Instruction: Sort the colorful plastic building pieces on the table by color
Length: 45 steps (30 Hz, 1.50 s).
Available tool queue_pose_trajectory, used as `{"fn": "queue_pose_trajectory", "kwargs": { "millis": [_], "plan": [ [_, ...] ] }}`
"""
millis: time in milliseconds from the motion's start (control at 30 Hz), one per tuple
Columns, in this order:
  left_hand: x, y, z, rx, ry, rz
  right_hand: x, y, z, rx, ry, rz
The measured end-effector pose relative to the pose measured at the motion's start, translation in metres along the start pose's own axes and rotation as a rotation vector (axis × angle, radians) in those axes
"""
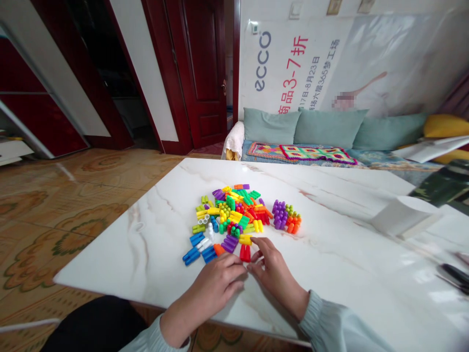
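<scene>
A pile of colourful plastic pieces (234, 208) lies on the white marbled table (351, 215). My left hand (222, 278) is at the pile's near edge, its fingers curled beside a red piece (245, 253); whether it holds anything is hidden. Close by on the right, my right hand (269, 264) has its fingers apart, its index finger reaching to a yellow piece (245, 239) and its thumb near the left fingertips. Blue pieces (191, 256) and a purple piece (229, 243) lie left of the red one. A separate block of purple (280, 214), green and orange pieces stands right of the pile.
A white box-like object (403, 215) is on the table's right side, with a dark-handled tool (454, 275) at the right edge. Beyond the table is a sofa with green cushions (330, 126). Tiled floor (73, 210) shows on the left.
</scene>
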<state>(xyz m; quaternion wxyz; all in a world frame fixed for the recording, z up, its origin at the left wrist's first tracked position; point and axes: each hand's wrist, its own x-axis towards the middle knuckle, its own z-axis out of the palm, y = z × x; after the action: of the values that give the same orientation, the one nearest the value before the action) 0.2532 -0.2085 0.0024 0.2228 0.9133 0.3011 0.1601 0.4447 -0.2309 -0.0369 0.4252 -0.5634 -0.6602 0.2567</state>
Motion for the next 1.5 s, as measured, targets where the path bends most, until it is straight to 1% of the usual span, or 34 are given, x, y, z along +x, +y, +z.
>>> {"fn": "queue_pose_trajectory", "kwargs": {
  "millis": [67, 133, 233, 300, 333, 400, 500, 633, 700, 767, 900, 1033, 1100, 1200, 1267, 1333, 1400, 1500],
  "plan": [
    [0.0, -0.005, -0.009, -0.011, 0.032, 0.001, -0.002, -0.003, 0.004, 0.049, -0.001, -0.011],
    [0.003, -0.011, -0.021, -0.028, 0.089, 0.011, -0.003, -0.006, 0.004, 0.067, 0.007, -0.018],
    [0.016, -0.026, -0.04, -0.023, 0.222, 0.012, -0.005, -0.01, 0.002, 0.07, -0.002, -0.027],
    [0.028, -0.04, -0.048, 0.048, 0.315, -0.034, -0.005, -0.011, 0.001, 0.06, -0.016, -0.042],
    [0.035, -0.048, -0.05, 0.085, 0.34, -0.068, -0.005, -0.012, 0.001, 0.052, -0.021, -0.048],
    [0.046, -0.063, -0.05, 0.129, 0.345, -0.138, -0.005, -0.011, 0.002, 0.03, -0.027, -0.058],
    [0.057, -0.075, -0.041, 0.144, 0.32, -0.155, -0.006, -0.011, 0.003, 0.018, -0.028, -0.051],
    [0.061, -0.074, -0.025, 0.118, 0.284, -0.085, -0.012, -0.012, 0.002, 0.065, 0.012, 0.007],
    [0.061, -0.071, -0.02, 0.089, 0.287, -0.039, -0.016, -0.013, 0.002, 0.091, 0.04, 0.023],
    [0.061, -0.068, -0.019, 0.063, 0.297, -0.004, -0.018, -0.013, 0.003, 0.103, 0.059, 0.026],
    [0.062, -0.064, -0.022, 0.035, 0.309, 0.047, -0.015, -0.014, 0.004, 0.08, 0.071, 0.025],
    [0.063, -0.064, -0.023, -0.055, 0.383, 0.109, -0.01, -0.013, 0.003, 0.051, 0.062, 0.021],
    [0.064, -0.062, -0.022, -0.093, 0.419, 0.114, -0.01, -0.014, 0.002, 0.049, 0.059, 0.023],
    [0.066, -0.056, -0.024, -0.128, 0.483, 0.097, -0.01, -0.014, 0.001, 0.056, 0.058, 0.025],
    [0.066, -0.051, -0.026, -0.195, 0.534, 0.07, -0.01, -0.015, 0.0, 0.058, 0.056, 0.029],
    [0.067, -0.048, -0.027, -0.354, 0.563, -0.011, -0.01, -0.016, 0.0, 0.055, 0.053, 0.034],
    [0.068, -0.05, -0.026, -0.529, 0.567, -0.127, -0.008, -0.016, -0.001, 0.053, 0.051, 0.039],
    [0.07, -0.06, -0.022, -0.643, 0.569, -0.255, -0.007, -0.018, -0.002, 0.057, 0.053, 0.053]
  ]
}}
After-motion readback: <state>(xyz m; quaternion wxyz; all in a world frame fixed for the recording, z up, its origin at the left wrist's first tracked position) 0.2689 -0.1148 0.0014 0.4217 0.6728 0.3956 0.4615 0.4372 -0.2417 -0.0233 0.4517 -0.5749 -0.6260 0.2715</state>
